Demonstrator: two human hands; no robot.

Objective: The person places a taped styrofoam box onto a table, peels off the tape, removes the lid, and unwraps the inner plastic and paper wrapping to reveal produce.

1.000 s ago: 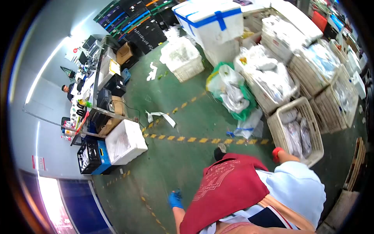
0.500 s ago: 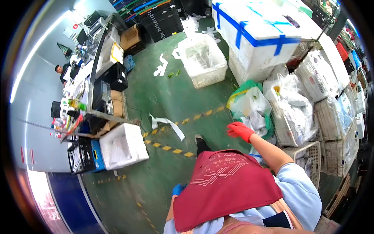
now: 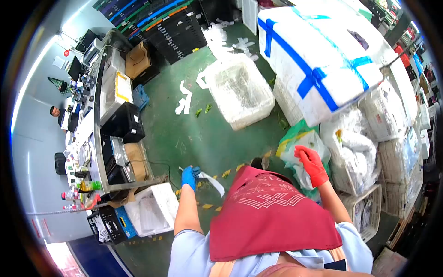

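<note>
My left hand (image 3: 189,177) wears a blue glove and hangs out in front of me, its fingers loosely apart. Behind it in the view, a white strip (image 3: 213,185) lies on the green floor; I see no grip on it. My right hand (image 3: 313,167), in a red glove, is held out at my right with loosely bent fingers and nothing visible in them. Nearest to it is a green and white plastic bag (image 3: 295,142), partly hidden behind the glove. A dark red apron (image 3: 277,217) covers my front.
Ahead on the floor stands a white basket (image 3: 241,92). White foam boxes with blue tape (image 3: 318,74) and bag-filled crates (image 3: 353,152) line the right. A desk (image 3: 98,134) runs along the left, with a person (image 3: 56,113) behind it. An open foam box (image 3: 154,210) sits near its end.
The view has moved forward, bringing the basket and taped boxes closer. My left hand has swung forward and up from beside the apron. My right hand stays raised near the bag.
</note>
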